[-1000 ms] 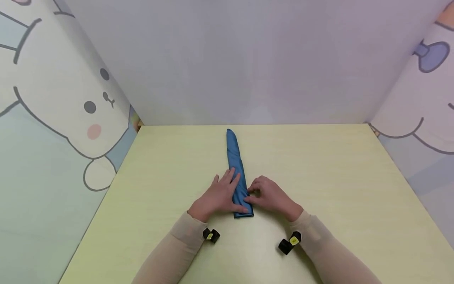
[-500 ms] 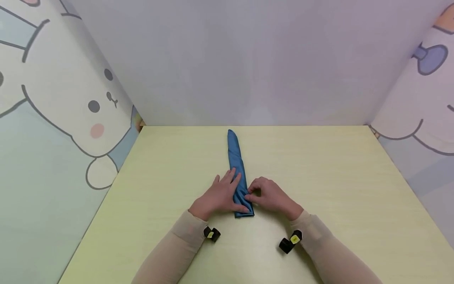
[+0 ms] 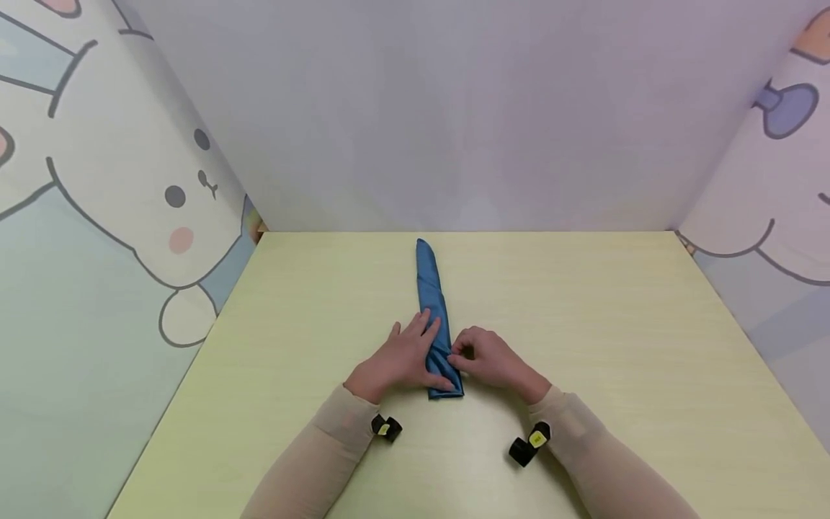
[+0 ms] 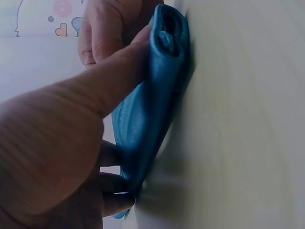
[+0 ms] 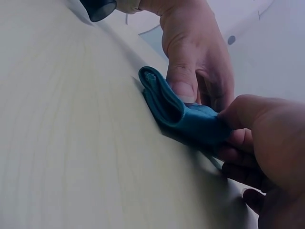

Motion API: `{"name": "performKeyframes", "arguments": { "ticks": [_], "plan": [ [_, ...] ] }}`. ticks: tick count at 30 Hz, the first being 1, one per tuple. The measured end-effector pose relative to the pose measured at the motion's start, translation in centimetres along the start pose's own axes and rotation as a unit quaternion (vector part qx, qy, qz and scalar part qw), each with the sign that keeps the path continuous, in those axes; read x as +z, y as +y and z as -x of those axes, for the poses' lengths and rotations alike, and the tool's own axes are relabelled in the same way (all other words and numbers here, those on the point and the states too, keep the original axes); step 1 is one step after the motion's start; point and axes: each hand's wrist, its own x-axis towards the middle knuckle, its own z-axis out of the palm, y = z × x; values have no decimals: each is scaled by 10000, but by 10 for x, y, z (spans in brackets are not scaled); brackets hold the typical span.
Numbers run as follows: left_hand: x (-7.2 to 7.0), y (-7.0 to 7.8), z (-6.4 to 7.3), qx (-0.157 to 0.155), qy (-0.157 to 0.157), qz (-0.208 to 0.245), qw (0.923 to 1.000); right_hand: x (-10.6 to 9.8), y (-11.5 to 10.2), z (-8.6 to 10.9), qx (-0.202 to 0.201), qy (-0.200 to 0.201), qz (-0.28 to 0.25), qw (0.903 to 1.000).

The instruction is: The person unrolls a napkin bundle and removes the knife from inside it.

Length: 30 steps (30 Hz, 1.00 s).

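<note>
A glossy blue cloth (image 3: 430, 277), folded into a long narrow strip, lies lengthwise on the table. Its near end shows rolled layers in the left wrist view, where the cloth (image 4: 138, 114) runs away from the camera. My left hand (image 3: 397, 358) rests on the near half with fingers spread, its thumb pressing close to the end. At the right edge, my right hand (image 3: 494, 358) pinches the fabric between thumb and fingers. The right wrist view has the cloth (image 5: 205, 125) slightly bunched beside the right thumb (image 5: 243, 110). Part of the strip is hidden beneath the left hand.
The pale yellow table (image 3: 583, 310) ends at a plain back wall (image 3: 454, 115). Side panels with cartoon animals (image 3: 130, 180) stand left and right. Both wrists carry small black cameras, the left camera (image 3: 387, 428) and the right camera (image 3: 530, 444).
My right thumb and fingers have drawn together on the cloth's right edge, and the fabric there is a little more creased. The left hand stays in place. The head view has shifted slightly.
</note>
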Motion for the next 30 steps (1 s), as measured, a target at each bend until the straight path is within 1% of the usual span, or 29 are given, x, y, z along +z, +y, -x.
{"name": "performKeyframes", "arguments": {
  "ticks": [6,9,18,22,25,28,30],
  "plan": [
    [0,0,0,-50,-49,-41,10000,0,-6,1,183,-36,-148,9997],
    [-1,1,0,-64,-54,-14,10000,0,-7,1,245,-69,-122,9996],
    [-2,1,1,-23,-91,42,9999,-3,-5,1,209,-142,4,9997],
    [-2,1,1,79,-36,-41,10000,-7,-3,3,202,-146,117,9996],
    [-2,1,0,249,84,-229,9994,-12,-3,4,240,-171,150,9995],
    [-2,1,0,402,159,-353,9984,-14,-4,5,257,-282,176,9991],
    [-1,1,-1,453,158,-343,9983,-15,-5,5,293,-398,208,9986]
  ]
}}
